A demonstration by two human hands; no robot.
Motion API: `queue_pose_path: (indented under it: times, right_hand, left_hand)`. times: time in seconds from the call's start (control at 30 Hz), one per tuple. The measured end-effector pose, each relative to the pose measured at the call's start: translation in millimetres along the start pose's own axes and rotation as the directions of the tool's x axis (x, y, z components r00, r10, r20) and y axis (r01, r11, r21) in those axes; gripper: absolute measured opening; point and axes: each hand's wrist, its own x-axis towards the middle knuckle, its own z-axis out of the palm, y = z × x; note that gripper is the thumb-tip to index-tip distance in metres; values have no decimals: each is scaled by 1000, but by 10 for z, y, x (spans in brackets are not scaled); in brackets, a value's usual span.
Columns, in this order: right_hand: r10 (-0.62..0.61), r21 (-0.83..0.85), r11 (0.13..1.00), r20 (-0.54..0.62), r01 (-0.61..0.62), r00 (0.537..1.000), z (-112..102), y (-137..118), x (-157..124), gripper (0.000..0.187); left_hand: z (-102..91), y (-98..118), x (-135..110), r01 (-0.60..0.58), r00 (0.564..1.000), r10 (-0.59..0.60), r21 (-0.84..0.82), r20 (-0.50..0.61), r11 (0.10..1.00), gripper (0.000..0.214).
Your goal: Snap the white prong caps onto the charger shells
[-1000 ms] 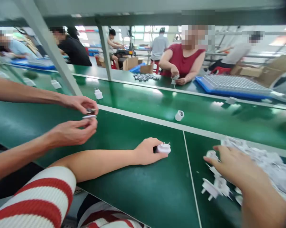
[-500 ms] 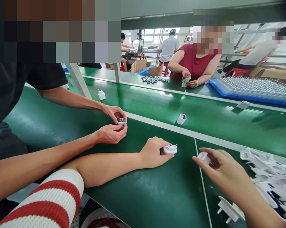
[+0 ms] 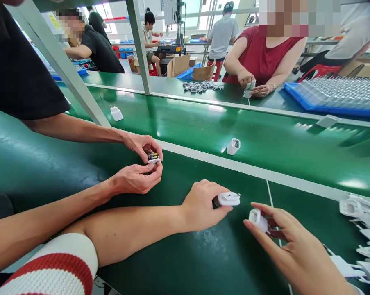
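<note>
My left hand [image 3: 203, 207] rests on the green bench and pinches a white plug part [image 3: 228, 199] with metal pins at its tip. My right hand [image 3: 287, 241] comes in from the lower right and holds a small white charger shell [image 3: 257, 219] between thumb and fingers, a short gap from the part in my left hand. A pile of white plug pieces [image 3: 361, 241] lies at the right edge, just behind my right hand.
A co-worker's two hands [image 3: 141, 164] at my left hold a small circuit board [image 3: 153, 157]. A white shell [image 3: 233, 146] and a white charger [image 3: 116, 113] lie on the green conveyor belt [image 3: 203, 123]. Across it a person in red works beside a blue tray [image 3: 335, 96].
My right hand left the pile with a white shell and came toward my left hand. The camera tilted down and nearer. The co-worker's hands stayed together on the board.
</note>
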Motion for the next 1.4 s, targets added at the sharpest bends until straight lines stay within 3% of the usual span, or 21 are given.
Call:
queue_pose_path:
  times: [0.13, 0.27, 0.33, 0.43, 0.47, 0.53, 0.67, 0.77, 0.8, 0.83, 0.87, 0.93, 1.0, 1.1, 1.23, 1.33, 1.4]
  right_hand:
    - [-39, -15, 999, 95, 41, 995, 57, 24, -19, 53]
    - [-69, -37, 997, 112, 74, 991, 78, 45, -34, 55]
    - [-79, -56, 995, 117, 86, 990, 89, 45, -46, 55]
    - [-96, -84, 991, 127, 108, 987, 103, 30, -63, 55]
    - [-101, -93, 989, 133, 114, 986, 104, 21, -68, 55]
    - [-106, -103, 987, 145, 122, 984, 100, -3, -74, 54]
    - [-106, -115, 985, 167, 126, 980, 78, -57, -80, 53]
    - [-102, -122, 985, 172, 124, 980, 76, -67, -79, 51]
    - [-104, -124, 984, 170, 126, 980, 80, -59, -78, 51]
    - [-109, -125, 984, 167, 131, 980, 86, -47, -76, 51]
    - [-114, -126, 983, 162, 135, 980, 92, -30, -74, 51]
    - [-126, -125, 981, 156, 146, 980, 104, 10, -67, 51]
    - [-138, -120, 980, 153, 157, 979, 113, 50, -60, 52]
    - [-157, -118, 977, 153, 175, 976, 121, 92, -54, 52]
    - [-165, -131, 974, 162, 187, 973, 139, 106, -57, 53]
    - [-167, -133, 973, 148, 186, 975, 149, 93, -61, 54]
    - [-167, -122, 975, 141, 184, 976, 146, 84, -60, 54]
  left_hand:
    - [-137, 19, 217, 127, 987, -116, 90, -110, 988, 26]
    - [-272, -52, 688, 262, 936, -177, 263, -305, 929, 27]
    - [-308, -126, 966, 380, 862, -236, 265, -448, 886, 31]
    - [-349, -257, 1327, 573, 687, -348, 182, -638, 799, 37]
    - [-369, -303, 1418, 616, 636, -372, 154, -676, 773, 37]
    - [-424, -398, 1549, 661, 575, -396, 122, -716, 740, 36]
    - [-530, -541, 1633, 685, 565, -426, 114, -707, 720, 32]
    - [-490, -522, 1581, 700, 532, -412, 111, -740, 705, 56]
    - [-443, -490, 1551, 679, 536, -362, 134, -763, 722, 67]
    - [-380, -452, 1520, 627, 572, -287, 184, -768, 757, 76]
    - [-307, -412, 1493, 540, 643, -199, 254, -740, 802, 82]
    - [-149, -346, 1464, 322, 816, -61, 364, -575, 874, 87]
    - [-12, -319, 1478, 218, 924, -66, 378, -376, 900, 93]
    - [87, -355, 1558, 270, 942, -159, 387, -295, 882, 84]
    - [23, -454, 1662, 351, 896, -196, 368, -398, 861, 43]
    - [-72, -453, 1678, 367, 879, -210, 325, -429, 872, 43]
    - [-99, -374, 1627, 323, 894, -184, 303, -410, 897, 44]
